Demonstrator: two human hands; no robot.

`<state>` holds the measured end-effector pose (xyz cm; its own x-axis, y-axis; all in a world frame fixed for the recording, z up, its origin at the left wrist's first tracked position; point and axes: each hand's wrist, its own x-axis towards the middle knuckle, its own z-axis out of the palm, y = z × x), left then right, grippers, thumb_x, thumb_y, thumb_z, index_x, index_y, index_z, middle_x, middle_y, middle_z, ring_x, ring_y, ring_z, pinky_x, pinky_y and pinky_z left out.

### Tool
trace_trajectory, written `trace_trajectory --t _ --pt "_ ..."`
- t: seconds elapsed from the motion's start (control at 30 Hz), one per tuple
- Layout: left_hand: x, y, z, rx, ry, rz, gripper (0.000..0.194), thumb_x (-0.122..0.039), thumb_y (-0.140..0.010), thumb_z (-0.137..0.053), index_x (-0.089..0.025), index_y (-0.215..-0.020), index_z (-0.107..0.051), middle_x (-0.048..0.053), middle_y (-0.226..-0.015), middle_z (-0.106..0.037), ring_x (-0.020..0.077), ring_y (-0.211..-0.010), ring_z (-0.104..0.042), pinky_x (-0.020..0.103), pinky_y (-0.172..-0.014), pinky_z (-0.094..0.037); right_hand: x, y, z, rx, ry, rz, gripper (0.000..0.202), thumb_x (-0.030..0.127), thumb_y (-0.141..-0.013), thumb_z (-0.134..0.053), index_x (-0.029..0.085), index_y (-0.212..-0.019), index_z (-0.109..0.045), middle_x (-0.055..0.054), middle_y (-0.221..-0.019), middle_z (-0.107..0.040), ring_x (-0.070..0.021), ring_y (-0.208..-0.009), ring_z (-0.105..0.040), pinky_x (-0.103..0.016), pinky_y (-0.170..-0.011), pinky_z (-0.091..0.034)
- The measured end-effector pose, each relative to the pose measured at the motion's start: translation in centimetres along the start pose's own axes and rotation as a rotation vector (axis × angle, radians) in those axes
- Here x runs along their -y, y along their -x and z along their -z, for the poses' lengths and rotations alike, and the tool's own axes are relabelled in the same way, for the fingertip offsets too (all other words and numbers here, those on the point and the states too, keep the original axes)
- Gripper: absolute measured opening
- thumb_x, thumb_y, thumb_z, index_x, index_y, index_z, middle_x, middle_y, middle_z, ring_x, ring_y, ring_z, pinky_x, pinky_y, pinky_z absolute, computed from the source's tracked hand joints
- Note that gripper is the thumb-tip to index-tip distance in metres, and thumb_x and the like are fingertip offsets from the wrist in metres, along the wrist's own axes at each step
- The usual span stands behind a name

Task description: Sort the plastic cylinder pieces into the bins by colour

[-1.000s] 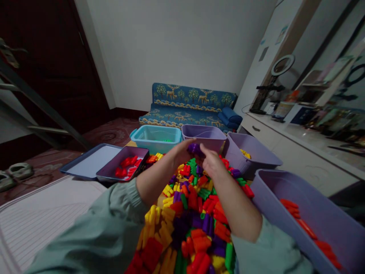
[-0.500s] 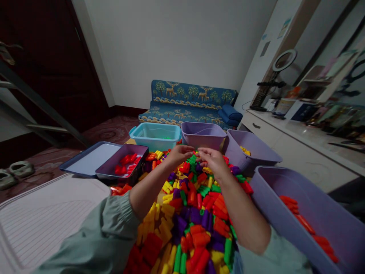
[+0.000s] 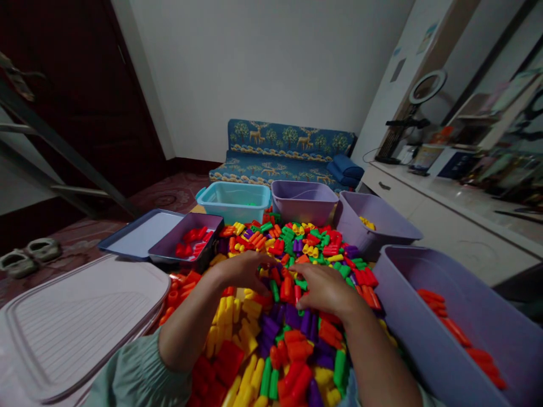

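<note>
A broad heap of plastic building blocks, many tube-shaped, in red, yellow, green, purple and orange, lies in front of me. Over its middle is my left hand, palm down, with fingers apart and curved toward the blocks. My right hand faces it from the other side, its thumb and fingers spread low over the heap. Between the two hands a red block shows among green and purple ones. Neither hand visibly holds a block, though some fingertips are hard to make out against the heap.
Behind the heap stand a light blue bin and a purple bin. Two more purple bins line the right, the nearer with orange-red blocks. A dark tray with red blocks and a white lid lie left.
Both hands have come back from the far part of the heap toward me and down to its middle. Their fingers, close together before, are now spread apart.
</note>
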<state>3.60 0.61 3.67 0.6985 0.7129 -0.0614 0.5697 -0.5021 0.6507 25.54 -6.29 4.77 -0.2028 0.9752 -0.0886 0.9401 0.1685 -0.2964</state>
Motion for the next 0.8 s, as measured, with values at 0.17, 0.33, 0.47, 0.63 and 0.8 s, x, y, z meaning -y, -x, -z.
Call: trace_trajectory --t 0.17,0.33,0.47,0.63,0.8 --pt "-0.6 -0.2 -1.1 -0.002 -0.185 -0.018 0.081 -0.027 -0.048 -0.081 -0.026 -0.126 -0.059 0.012 -0.123 -0.063 0.0317 -0.109 -0.06 0.034 -0.091 -0.044 1.7 -1.2 -2.5 -0.065 -0.016 0.005 0.063 0.019 -0.064 -0.068 0.018 -0.125 -0.056 -0.013 -0.113 -0.067 -0.0298 -0.105 -0.061 -0.039 -0.089 -0.045" --pt "-0.9 -0.8 -1.3 -0.187 -0.26 0.084 0.079 -0.026 -0.063 -0.07 -0.02 -0.137 -0.045 0.015 -0.117 -0.065 0.0298 -0.104 -0.062 0.032 -0.085 -0.046 2.9 -3.1 -5.1 -0.147 -0.638 0.021 0.073 0.011 -0.07 -0.058 0.021 -0.139 -0.039 -0.009 -0.108 -0.067 -0.0202 -0.091 -0.065 -0.033 -0.081 -0.05" --pt "-0.3 -0.8 -0.4 -0.33 -0.366 0.193 0.067 -0.025 -0.071 -0.061 -0.021 -0.137 -0.047 0.016 -0.117 -0.065 0.0308 -0.104 -0.062 0.036 -0.085 -0.046 2.1 -3.7 -4.4 -0.158 -0.904 0.125 0.067 0.017 -0.072 -0.061 0.026 -0.136 -0.043 -0.008 -0.128 -0.058 -0.0191 -0.104 -0.062 -0.035 -0.085 -0.051" --pt "0.6 -0.4 0.5 -0.346 -0.504 0.321 0.052 -0.023 -0.073 -0.058 -0.019 -0.124 -0.061 0.016 -0.11 -0.066 0.0312 -0.103 -0.061 0.037 -0.083 -0.047 -3.3 -3.1 -0.8 -0.505 -0.247 -0.086 0.046 0.027 -0.08 -0.057 0.015 -0.125 -0.056 -0.014 -0.128 -0.057 -0.0256 -0.122 -0.05 -0.042 -0.106 -0.035" --pt "0.6 -0.5 0.4 -0.352 -0.429 0.271 0.053 -0.034 -0.071 -0.064 -0.019 -0.122 -0.063 0.015 -0.112 -0.064 0.0304 -0.105 -0.059 0.035 -0.087 -0.045 -6.9 -2.0 -0.4 -0.351 0.099 -0.397 0.069 0.049 -0.08 -0.058 0.009 -0.135 -0.046 -0.023 -0.132 -0.051 -0.0357 -0.121 -0.049 -0.047 -0.097 -0.039"
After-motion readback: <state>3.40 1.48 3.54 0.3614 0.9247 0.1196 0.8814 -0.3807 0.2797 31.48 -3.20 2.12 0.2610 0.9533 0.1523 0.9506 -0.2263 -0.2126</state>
